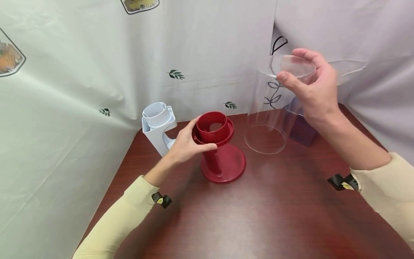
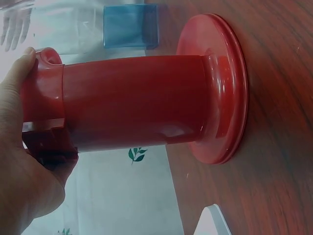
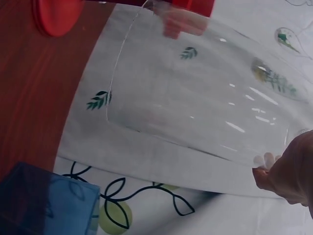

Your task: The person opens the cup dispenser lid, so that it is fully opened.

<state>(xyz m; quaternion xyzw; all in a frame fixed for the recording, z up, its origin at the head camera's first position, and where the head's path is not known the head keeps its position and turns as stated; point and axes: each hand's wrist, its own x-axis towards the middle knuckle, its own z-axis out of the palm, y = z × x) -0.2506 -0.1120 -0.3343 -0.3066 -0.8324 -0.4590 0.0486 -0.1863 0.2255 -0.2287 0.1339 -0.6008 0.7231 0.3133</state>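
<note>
My left hand point(image 1: 185, 144) grips the upper collar of a red plastic stand point(image 1: 228, 165), thumb at the near side and fingers at the far side. The stand is upright, with a round open cup on top and a wide disc base on the table; its column shows in the left wrist view. To the right, a clear open-ended cylinder point(image 1: 266, 108) is held by my right hand point(image 1: 318, 90) at its upper rim. In the right wrist view the clear cylinder's point(image 3: 195, 93) lower rim is off the table, apart from the red stand.
A white plastic holder point(image 1: 158, 122) with a round collar stands left of the red stand. Behind the clear cylinder is a see-through bluish box point(image 1: 304, 135). Patterned white cloth point(image 1: 207, 54) hangs around the back and sides of the brown table point(image 1: 233, 219).
</note>
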